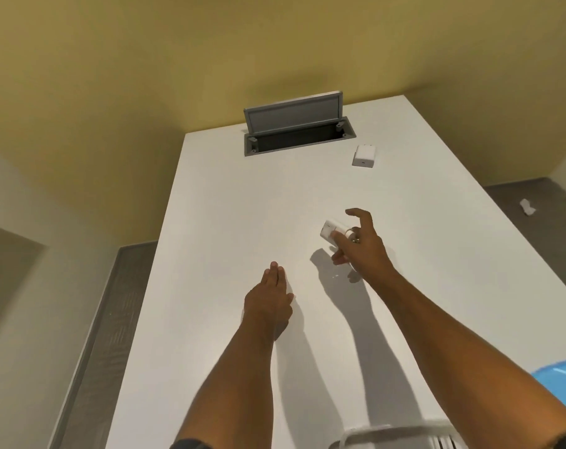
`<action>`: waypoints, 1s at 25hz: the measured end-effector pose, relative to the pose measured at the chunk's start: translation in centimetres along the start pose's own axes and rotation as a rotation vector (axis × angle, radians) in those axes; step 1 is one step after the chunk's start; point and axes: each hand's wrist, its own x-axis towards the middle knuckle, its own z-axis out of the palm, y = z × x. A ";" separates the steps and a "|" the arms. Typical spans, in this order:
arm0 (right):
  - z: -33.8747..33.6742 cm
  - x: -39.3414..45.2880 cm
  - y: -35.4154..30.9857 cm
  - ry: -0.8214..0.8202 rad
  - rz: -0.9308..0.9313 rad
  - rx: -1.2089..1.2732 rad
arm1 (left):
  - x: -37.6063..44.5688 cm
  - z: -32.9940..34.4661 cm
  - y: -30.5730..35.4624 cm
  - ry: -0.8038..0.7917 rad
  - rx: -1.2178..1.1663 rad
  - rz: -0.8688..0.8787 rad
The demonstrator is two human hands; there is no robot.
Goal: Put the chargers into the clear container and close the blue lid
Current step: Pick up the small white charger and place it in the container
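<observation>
My right hand [361, 244] holds a small white charger [329, 232] a little above the white table [230, 202], fingers curled round its near end. A second white charger [364, 156] lies flat further back on the right. My left hand [270, 294] rests flat on the table with fingers together, holding nothing. The rim of the clear container [388, 431] shows at the bottom edge, under my right forearm. The blue lid [563, 384] peeks in at the bottom right edge.
An open grey cable hatch [294, 131] with its flap raised sits in the table's far end. The table's left edge drops to a grey floor strip [113, 319]. A small white object [527, 207] lies on the floor at the right.
</observation>
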 end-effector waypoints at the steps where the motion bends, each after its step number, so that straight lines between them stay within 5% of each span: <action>1: -0.3 -1.2 0.0 0.006 0.022 0.049 | -1.1 -0.1 0.3 -0.037 -0.027 -0.015; 8: -3.6 -7.9 0.1 -0.016 0.109 0.211 | -11.7 5.1 1.4 0.134 -0.009 -0.061; 17: -7.0 -16.1 0.0 -0.126 0.247 0.404 | -21.6 9.6 3.6 0.041 -0.094 -0.138; 25: -8.0 -20.4 0.1 -0.472 0.174 -0.040 | -24.4 10.4 6.2 -0.036 -0.306 -0.185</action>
